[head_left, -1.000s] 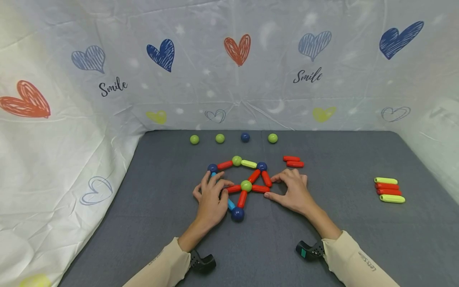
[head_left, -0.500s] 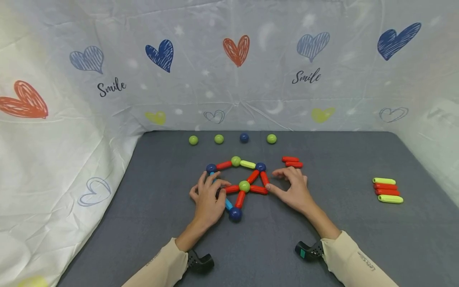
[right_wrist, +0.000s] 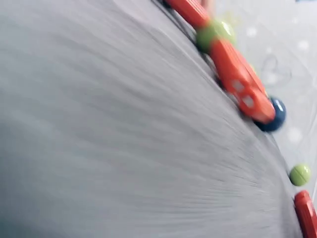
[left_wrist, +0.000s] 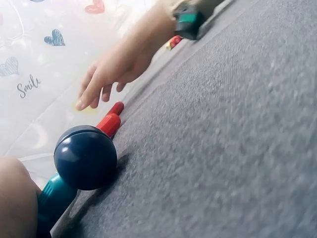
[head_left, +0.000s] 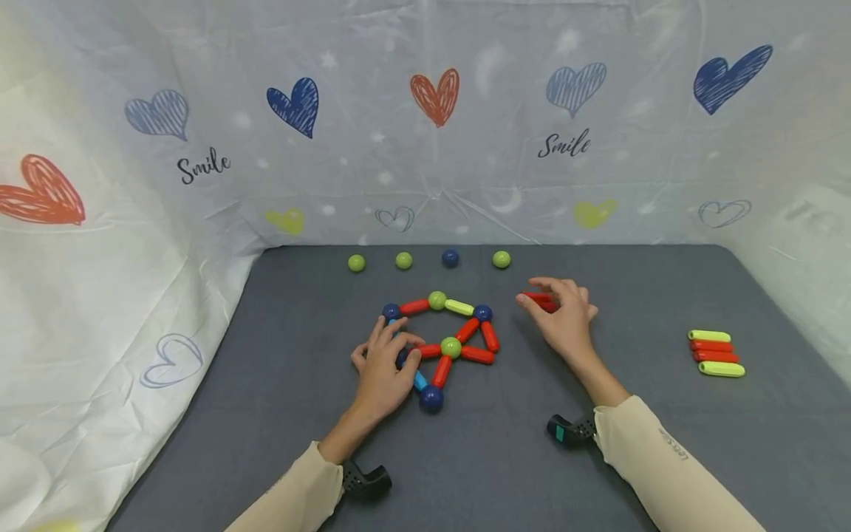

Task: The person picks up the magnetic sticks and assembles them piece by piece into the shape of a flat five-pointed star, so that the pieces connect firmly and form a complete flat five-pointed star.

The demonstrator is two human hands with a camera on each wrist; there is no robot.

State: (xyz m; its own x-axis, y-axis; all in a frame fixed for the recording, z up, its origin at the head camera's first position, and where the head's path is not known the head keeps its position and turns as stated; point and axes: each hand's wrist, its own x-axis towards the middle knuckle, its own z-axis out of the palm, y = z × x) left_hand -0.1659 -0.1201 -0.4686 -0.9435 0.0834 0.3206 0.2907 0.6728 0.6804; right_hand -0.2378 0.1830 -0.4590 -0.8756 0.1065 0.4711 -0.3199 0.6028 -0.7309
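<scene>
A flat, open figure of glossy, plastic-looking balls and rods (head_left: 431,351) lies at the middle of the surface (head_left: 505,451), which is covered in grey, finely woven cloth. At its heart sits a smooth lime-green ball (head_left: 450,347) with four slim red rods spreading from it. A navy ball (head_left: 431,399) forms the front corner, and the left wrist view shows a groove running round a navy ball. A light-blue rod (head_left: 420,381) runs from the front ball toward the left hand (head_left: 385,369). Along the back, a pale-yellow rod with faceted sides (head_left: 459,307) joins a green ball to a navy one.

The left hand rests over the figure's left side, fingers bent and spread around another navy ball (head_left: 402,359); whether its grip pinches anything cannot be told. The right hand (head_left: 565,314) is at two loose, rounded red rods (head_left: 541,298) beyond the figure's right side. Its grip is moderately wide, thumb and fingertips apart, with the rods showing between them.

Three green balls and a navy one (head_left: 450,258) stand spaced in a row near the back edge. Far right, two yellow and two red rods (head_left: 716,356) lie side by side. Behind hangs a creased white fabric backdrop (head_left: 372,162) printed with sketchy hearts.
</scene>
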